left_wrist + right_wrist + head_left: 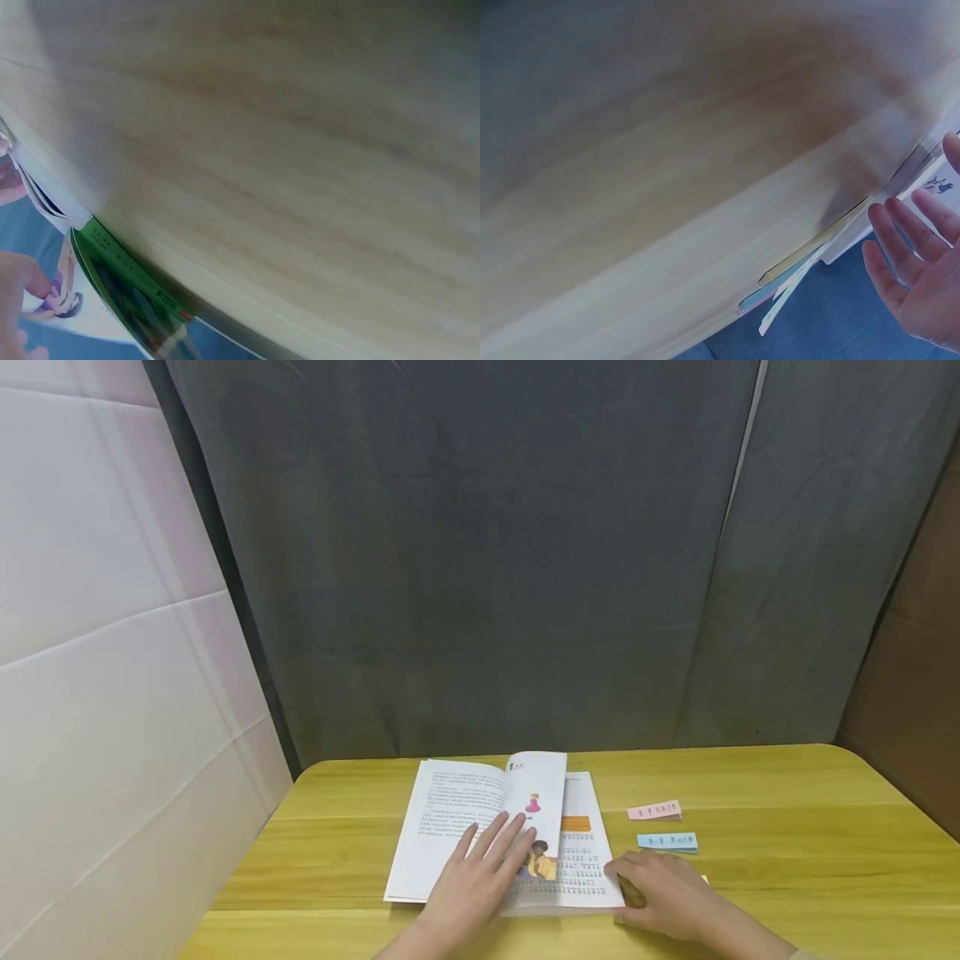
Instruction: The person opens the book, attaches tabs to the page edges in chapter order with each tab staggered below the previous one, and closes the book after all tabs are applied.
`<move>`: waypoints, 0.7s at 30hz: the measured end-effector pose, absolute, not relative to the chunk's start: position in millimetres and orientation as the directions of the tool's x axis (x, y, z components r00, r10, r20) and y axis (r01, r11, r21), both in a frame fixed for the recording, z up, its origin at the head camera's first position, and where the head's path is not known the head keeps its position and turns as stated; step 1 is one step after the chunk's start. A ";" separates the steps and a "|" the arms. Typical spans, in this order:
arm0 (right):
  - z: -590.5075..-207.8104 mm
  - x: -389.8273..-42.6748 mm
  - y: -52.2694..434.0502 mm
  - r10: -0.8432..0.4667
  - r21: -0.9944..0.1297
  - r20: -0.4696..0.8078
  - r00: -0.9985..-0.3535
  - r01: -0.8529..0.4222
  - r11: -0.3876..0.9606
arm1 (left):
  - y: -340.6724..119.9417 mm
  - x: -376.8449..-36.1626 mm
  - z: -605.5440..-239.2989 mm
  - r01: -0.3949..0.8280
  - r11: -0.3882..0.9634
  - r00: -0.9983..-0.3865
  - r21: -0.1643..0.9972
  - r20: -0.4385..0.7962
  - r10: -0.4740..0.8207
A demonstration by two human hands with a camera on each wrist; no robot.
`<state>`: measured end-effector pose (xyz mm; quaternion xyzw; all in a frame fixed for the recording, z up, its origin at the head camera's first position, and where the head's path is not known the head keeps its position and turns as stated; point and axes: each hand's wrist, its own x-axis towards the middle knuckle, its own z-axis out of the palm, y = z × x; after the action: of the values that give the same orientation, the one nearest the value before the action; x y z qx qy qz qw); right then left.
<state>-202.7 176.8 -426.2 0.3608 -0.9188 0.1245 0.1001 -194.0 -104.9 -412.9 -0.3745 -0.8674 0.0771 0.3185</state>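
An open book [405,868] lies on the table, with one illustrated page [551,777] partly raised over the text page [588,868] on its right. My left hand [476,877] rests across the book, fingers spread over the raised page's lower left. At the book's lower right edge is my right hand [667,893], its fingers gently bent and touching near the edge. The right wrist view shows that hand [922,277] with fingers apart and nothing held. In the left wrist view, the book's green-edged cover [124,262] is visible beside part of the left hand [11,300].
Right of the book lie a folded pink paper strip [654,811] and a blue one [667,841], both with handwriting. A yellow strip [705,879] is mostly hidden behind the right hand. Beyond the table [810,843] hangs a dark cloth [487,568]; a white panel [112,568] stands left.
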 end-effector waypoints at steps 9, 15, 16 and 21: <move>-426.4 -202.9 175.1 -0.635 -0.171 0.255 -0.729 -0.681 0.712 | -108.6 -194.0 -411.0 0.487 0.775 -0.516 -0.403 0.583 0.628; -426.5 -203.5 175.1 -0.633 -0.161 0.254 -0.732 -0.677 0.718 | -112.5 -192.8 -412.1 0.411 0.787 -0.612 -0.460 0.501 0.612; -426.5 -203.5 175.1 -0.632 -0.161 0.253 -0.732 -0.676 0.719 | -113.0 -192.7 -412.6 0.404 0.787 -0.627 -0.467 0.484 0.610; -426.7 -203.5 174.8 -0.632 -0.167 0.251 -0.733 -0.676 0.718 | -115.2 -191.9 -415.3 0.393 0.791 -0.707 -0.470 0.395 0.586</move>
<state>-203.5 174.8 -426.7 0.3545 -0.9226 0.1242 0.0882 -191.9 -115.2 -415.3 -0.2701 -0.9065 0.1782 0.2712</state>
